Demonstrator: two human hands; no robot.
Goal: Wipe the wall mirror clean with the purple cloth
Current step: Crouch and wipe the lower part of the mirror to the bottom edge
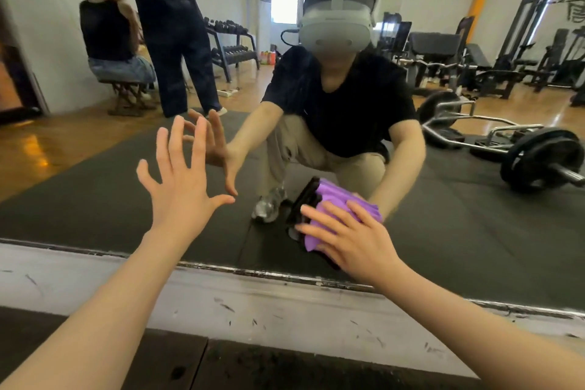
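Purple cloth [335, 209] under flat right hand [351, 241]

Your right hand [351, 241] presses the purple cloth [332, 199] flat against the wall mirror [95, 193], near its lower edge. Your left hand [183, 180] is spread, fingers splayed, at the glass. A barbell [512, 149] appears in reflection.

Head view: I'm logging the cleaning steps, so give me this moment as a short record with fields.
cloth: purple cloth, bunched, pressed against the mirror low down
right hand: right hand flat on the cloth, fingers straight
left hand: left hand open, fingers spread, at the glass, holding nothing
mirror edge: frame above a scuffed white wall strip
reflected: barbell on a dark mat
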